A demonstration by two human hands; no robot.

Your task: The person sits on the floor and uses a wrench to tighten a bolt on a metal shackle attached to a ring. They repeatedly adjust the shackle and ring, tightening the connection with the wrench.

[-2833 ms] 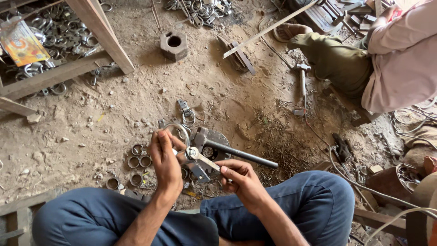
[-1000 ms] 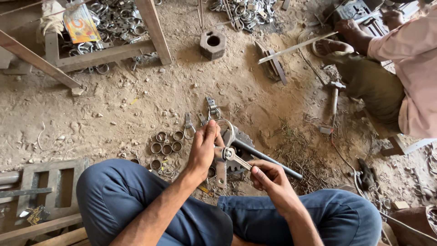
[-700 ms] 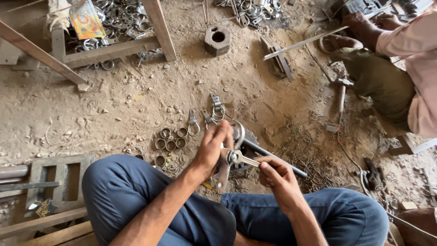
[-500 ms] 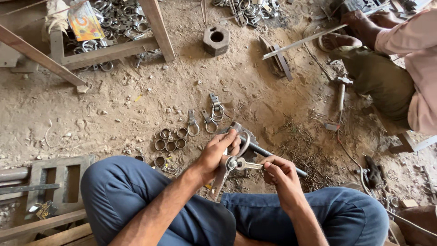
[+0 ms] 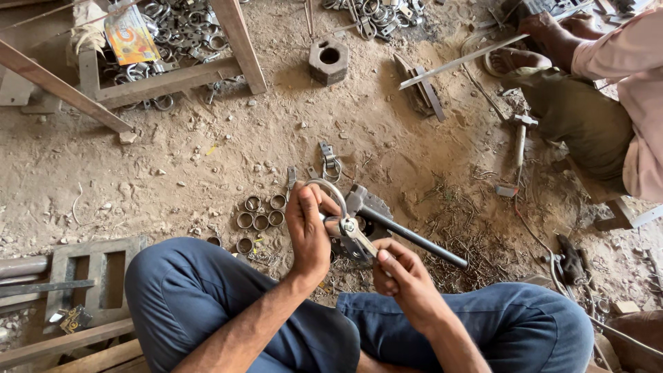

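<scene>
A curved clamp [image 5: 330, 195] is pinched in the closed left hand [image 5: 307, 231], held over the bender [image 5: 364, 215] on the dirt so both meet. The right hand [image 5: 404, 280] is closed on a small tool [image 5: 359, 233] (a key, perhaps), aimed at the clamp's bolt. Rings [image 5: 259, 215] are kept near.

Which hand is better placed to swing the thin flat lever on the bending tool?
Right. The right hand already pinches the flat lever at its free end, while the left hand grips the curved metal strip, so it looks occupied.
</scene>
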